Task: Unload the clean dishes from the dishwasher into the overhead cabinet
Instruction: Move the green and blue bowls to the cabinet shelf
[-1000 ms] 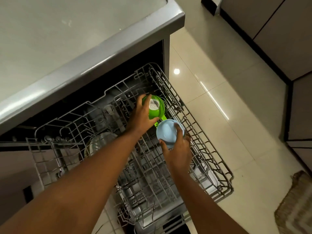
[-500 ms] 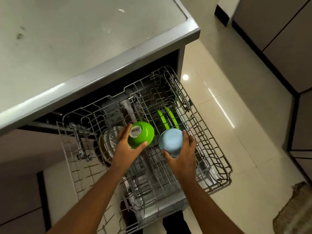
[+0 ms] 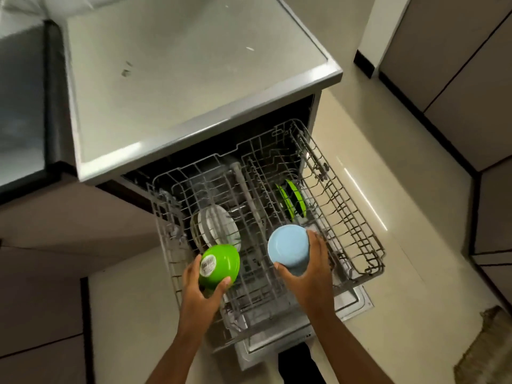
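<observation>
My left hand (image 3: 202,293) grips a green bowl (image 3: 220,265) turned bottom-up, with a barcode sticker on its base. A light blue bowl (image 3: 288,249), also bottom-up, sits in the grip of my right hand (image 3: 313,270). Both bowls are held above the pulled-out wire rack (image 3: 357,225) of the dishwasher. White plates (image 3: 219,227) stand on edge in the rack's left part. Green plates (image 3: 292,198) stand on edge farther back on the right. The overhead cabinet is out of view.
A grey countertop (image 3: 194,79) runs above the dishwasher opening. The open dishwasher door (image 3: 352,299) lies below the rack. Beige floor tiles (image 3: 401,245) extend right toward dark-trimmed cabinets (image 3: 457,79). A woven mat (image 3: 490,347) lies at the lower right.
Both hands have lifted the bowls out of the rack and drawn them toward me. The view has risen and pulled back, so more of the countertop shows.
</observation>
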A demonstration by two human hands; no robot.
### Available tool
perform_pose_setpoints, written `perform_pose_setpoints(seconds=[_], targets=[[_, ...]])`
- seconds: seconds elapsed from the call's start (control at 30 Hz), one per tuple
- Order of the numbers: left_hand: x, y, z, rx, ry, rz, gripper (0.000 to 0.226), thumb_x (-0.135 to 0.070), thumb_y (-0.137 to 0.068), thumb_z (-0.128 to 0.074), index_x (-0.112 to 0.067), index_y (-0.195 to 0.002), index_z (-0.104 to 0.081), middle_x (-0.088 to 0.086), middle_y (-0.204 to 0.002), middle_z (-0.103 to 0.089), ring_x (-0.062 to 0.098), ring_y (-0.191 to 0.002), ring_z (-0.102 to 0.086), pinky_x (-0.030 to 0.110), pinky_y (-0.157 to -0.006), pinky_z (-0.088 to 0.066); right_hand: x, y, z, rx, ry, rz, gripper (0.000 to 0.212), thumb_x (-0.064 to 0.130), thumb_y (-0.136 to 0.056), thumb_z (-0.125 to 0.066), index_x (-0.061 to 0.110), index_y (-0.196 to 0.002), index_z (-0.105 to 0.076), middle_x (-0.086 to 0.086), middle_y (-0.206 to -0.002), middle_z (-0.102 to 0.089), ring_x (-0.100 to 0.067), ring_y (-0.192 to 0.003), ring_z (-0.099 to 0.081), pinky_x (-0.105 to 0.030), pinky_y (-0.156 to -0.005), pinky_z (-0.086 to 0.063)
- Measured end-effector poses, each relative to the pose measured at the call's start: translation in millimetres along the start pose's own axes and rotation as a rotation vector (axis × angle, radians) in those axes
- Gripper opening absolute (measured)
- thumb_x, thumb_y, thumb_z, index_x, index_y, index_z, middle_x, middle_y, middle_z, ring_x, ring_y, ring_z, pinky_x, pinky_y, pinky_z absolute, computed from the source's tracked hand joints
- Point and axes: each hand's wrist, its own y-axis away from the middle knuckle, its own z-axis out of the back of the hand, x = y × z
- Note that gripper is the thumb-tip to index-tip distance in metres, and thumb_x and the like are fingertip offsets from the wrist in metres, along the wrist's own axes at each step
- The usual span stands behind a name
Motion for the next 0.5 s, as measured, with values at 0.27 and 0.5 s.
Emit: perform_pose_setpoints(seconds=[0.27,0.5], targets=[[16.7,86.8,163.3,-0.185,0.056,-0.103,0.081,-0.025,-0.076,-0.078,-0.016,-0.146,-0.037,-0.003,-0.137,-0.035,0.017,-0.124,-0.049,0.037,-0.103,-0.046,118.4,106.2,-26.9,0.035,-0.051,0.184,0.102,0.039,-0.066,-0.090,0.018,-0.150,-0.035,-0.006,-0.151,-0.038,-0.024,-0.133,-0.045,-0.030,-0.093,-0.050],[13.1,178.5,310.5,-0.337,-0.111,-0.217,0.084,-0.013,-0.072,-0.085,-0.002,-0.142,-0.041,0.015,-0.135,-0.040,0.016,-0.121,-0.043,0.025,-0.101,-0.036,235.6,199.1,-31.8,0.094,-0.100,0.306,0.099,0.040,-0.067,-0.089,0.012,-0.147,-0.038,-0.010,-0.144,-0.043,-0.028,-0.129,-0.048,-0.036,-0.095,-0.051]])
